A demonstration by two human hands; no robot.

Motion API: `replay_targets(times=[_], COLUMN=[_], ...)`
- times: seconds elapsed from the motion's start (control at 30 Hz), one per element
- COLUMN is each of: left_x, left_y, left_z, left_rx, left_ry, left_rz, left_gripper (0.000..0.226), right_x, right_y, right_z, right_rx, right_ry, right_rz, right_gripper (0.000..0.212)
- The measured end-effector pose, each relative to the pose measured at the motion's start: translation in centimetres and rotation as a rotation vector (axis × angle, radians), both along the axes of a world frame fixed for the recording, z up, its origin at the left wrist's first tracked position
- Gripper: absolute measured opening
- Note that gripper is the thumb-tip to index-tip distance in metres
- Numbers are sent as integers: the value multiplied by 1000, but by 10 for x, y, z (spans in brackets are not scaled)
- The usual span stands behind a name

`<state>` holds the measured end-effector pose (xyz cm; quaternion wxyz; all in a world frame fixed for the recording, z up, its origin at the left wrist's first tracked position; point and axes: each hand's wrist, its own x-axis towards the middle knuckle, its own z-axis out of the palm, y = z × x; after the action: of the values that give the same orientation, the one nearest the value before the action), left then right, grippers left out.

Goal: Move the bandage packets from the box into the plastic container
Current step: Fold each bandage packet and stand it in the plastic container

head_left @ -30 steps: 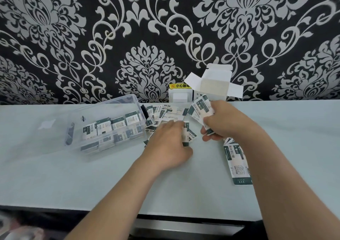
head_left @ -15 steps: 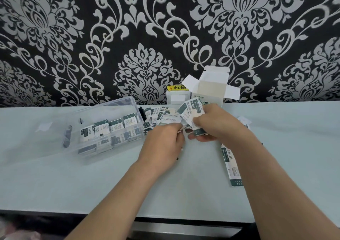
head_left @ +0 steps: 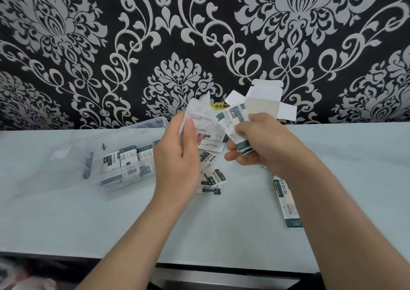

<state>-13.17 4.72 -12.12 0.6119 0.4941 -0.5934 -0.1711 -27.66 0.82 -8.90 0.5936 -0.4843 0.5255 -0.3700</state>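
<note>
My left hand (head_left: 179, 156) is raised above the table and pinches a thin white paper or clear wrapper (head_left: 200, 116), blurred. My right hand (head_left: 257, 143) holds a small stack of green-and-white bandage packets (head_left: 235, 123) upright. Several loose packets (head_left: 211, 176) lie on the table between and below my hands. The clear plastic container (head_left: 124, 163) sits at the left with several packets inside. The open white box (head_left: 264, 103) stands at the back against the wall, flaps up.
A flat green-and-white carton (head_left: 287, 203) lies on the table under my right forearm. A yellow-labelled wall socket (head_left: 219, 106) is behind my hands. The container's clear lid (head_left: 51, 163) lies to its left. The table's front edge (head_left: 111, 256) runs near the bottom.
Both hands rose off the table. My left hand lifted a thin white wrapper from the pile, and my right hand kept its stack of packets.
</note>
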Motion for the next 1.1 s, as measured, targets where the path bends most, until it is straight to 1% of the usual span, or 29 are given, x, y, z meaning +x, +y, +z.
replay_targets(times=[0.03,0.07,0.13,0.17,0.23,0.3,0.37,0.4,0.47,0.5,0.53,0.6,0.67,0.77,0.87,0.97,1.0,1.03,1.1], left_x=[1,0,-3,-4,-4,-5,-5,-5,-2,0,2,6,7,7,7,9,10,12,13], left_y=[1,2,1,0,-3,-3,1,2,4,4,3,3,3,4,3,1,0,-1,-1], left_z=[0,-2,-7,-11,-13,-10,-3,0,5,6,7,9,13,13,8,5,5,6,8], left_rx=[-43,-63,-41,-12,58,119,167,193,240,251,244,240,269,269,246,200,194,197,205], left_ry=[-149,-298,-517,-593,-684,-650,-494,-397,-210,-159,-180,-340,-451,-599,-680,-637,-612,-597,-601], left_rz=[-2,-17,-86,-114,-134,-190,-283,-305,-311,-309,-293,-248,-221,-195,-170,-54,-17,7,7], left_gripper=[30,32,37,42,51,54,45,46,64,72,81,102,108,102,83,66,64,65,70], right_x=[4,7,13,14,14,14,15,16,16,14,13,12,15,23,26,22,21,20,19], right_y=[1,2,2,2,1,1,1,1,1,1,1,0,1,4,5,4,3,2,1], right_z=[0,-1,-2,-2,-4,-5,-6,-5,-4,-4,-4,-7,-10,-12,-13,-10,-10,-9,-8], right_rx=[34,55,61,68,98,94,73,70,79,81,77,35,-15,-41,-40,-21,3,32,68], right_ry=[-65,-132,-261,-323,-416,-411,-374,-378,-418,-421,-398,-291,-179,-101,-94,-193,-245,-282,-301], right_rz=[44,92,147,158,166,177,158,147,165,189,220,284,335,395,412,413,399,379,315], right_gripper=[27,39,57,60,57,46,36,32,20,15,13,12,11,12,17,14,17,24,37])
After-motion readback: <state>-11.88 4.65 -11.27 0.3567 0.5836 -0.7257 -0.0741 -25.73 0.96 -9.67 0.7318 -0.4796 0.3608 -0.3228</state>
